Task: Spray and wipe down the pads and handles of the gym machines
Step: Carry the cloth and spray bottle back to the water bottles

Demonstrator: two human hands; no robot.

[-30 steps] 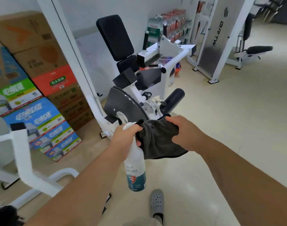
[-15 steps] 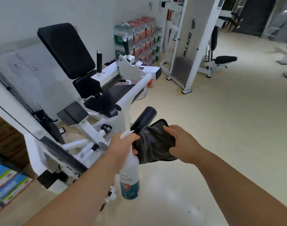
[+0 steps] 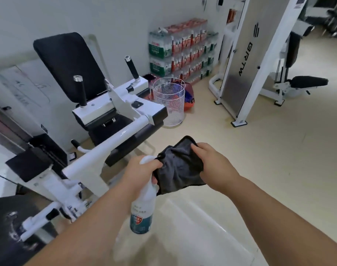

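My left hand (image 3: 142, 170) grips the neck of a white spray bottle (image 3: 142, 212) with a teal label, which hangs below my fist. My right hand (image 3: 210, 160) pinches the right edge of a dark grey cloth (image 3: 180, 167); the cloth's left edge is caught under my left fingers. Both hands are held over the floor, to the right of a white leg machine. The machine has a black back pad (image 3: 71, 62), a black seat pad (image 3: 114, 127) and two upright black handles (image 3: 81, 91) (image 3: 132, 68). A black roller pad (image 3: 133, 148) lies just left of my left hand.
A white wire basket (image 3: 169, 104) stands on the floor behind the machine, next to stacked packs of bottled drinks (image 3: 181, 52) against the wall. A tall white and grey weight-stack machine (image 3: 246, 60) with a black bench (image 3: 307, 81) stands at the right. Beige floor spreads to the right.
The view has swung right and closer to the leg machine, so the cardboard boxes have left the view. Both hands still hold the bottle and cloth together as before.
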